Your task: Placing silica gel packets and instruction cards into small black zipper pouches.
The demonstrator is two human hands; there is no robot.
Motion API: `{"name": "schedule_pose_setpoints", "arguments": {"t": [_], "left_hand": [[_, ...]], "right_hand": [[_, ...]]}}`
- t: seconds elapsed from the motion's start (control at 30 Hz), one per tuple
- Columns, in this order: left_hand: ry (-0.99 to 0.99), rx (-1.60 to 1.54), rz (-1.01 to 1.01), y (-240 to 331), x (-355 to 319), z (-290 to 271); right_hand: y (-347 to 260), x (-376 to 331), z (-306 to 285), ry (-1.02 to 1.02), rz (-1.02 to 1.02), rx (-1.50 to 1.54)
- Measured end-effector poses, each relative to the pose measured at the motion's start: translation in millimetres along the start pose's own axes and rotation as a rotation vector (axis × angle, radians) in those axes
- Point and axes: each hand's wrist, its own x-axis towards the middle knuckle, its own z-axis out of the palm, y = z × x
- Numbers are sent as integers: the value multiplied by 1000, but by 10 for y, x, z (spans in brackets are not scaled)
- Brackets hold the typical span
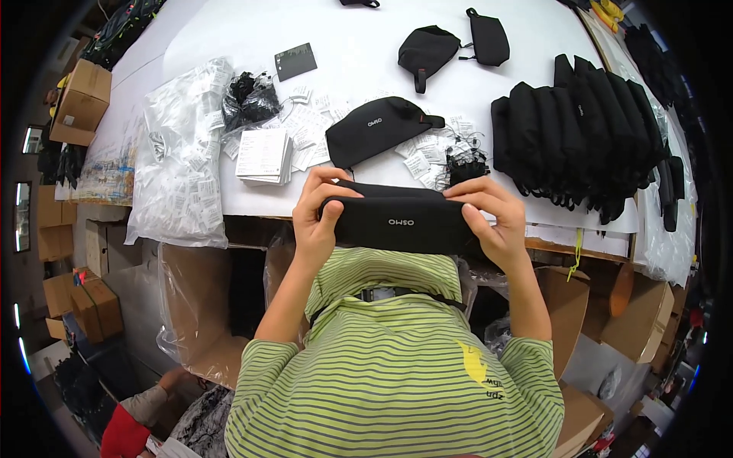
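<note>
Fingers of my left hand (311, 221) and right hand (504, 221) grasp the two ends of a black pouch (401, 229), thumbs on its near face and the other fingertips over its upper edge. I have it in front of my waist, by the near edge of the white table (351, 46). To handle it well, I judge that both hands should pull evenly, at one height, with a light pinch, so that the soft fabric stays flat without creasing or twisting. My thumbs are best left near the ends, clear of the pale lettering. Its long axis runs from left to right across my body, nearly level, and the lettered face points toward me. Just beyond it, a second pouch (370, 136) lies slantwise, its looped end to the right, with a stack of white cards (262, 156) to its left. Off to the right is a row of black pouches (573, 133); farthest back lie a rounded pouch (427, 53) and a slim pouch (489, 40).
</note>
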Motion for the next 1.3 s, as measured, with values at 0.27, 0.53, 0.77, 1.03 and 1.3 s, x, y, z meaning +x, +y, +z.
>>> {"name": "schedule_pose_setpoints", "arguments": {"t": [0.27, 0.53, 0.77, 1.03, 1.3], "left_hand": [[-155, 112, -67, 48, 62, 41], [148, 1007, -99, -307, 161, -1010], [216, 1210, -319, -830, -68, -1539], [89, 1005, -457, -977, -194, -1626], [132, 1174, -327, -1227, 74, -1642]], "right_hand": [[-193, 16, -203, -100, 283, 37], [-400, -74, -1570, 818, 253, -290], [-150, -164, -3162, 1441, -43, -824], [955, -294, -3503, 1047, 647, -744], [955, -588, -3858, 972, 371, -1264]]}}
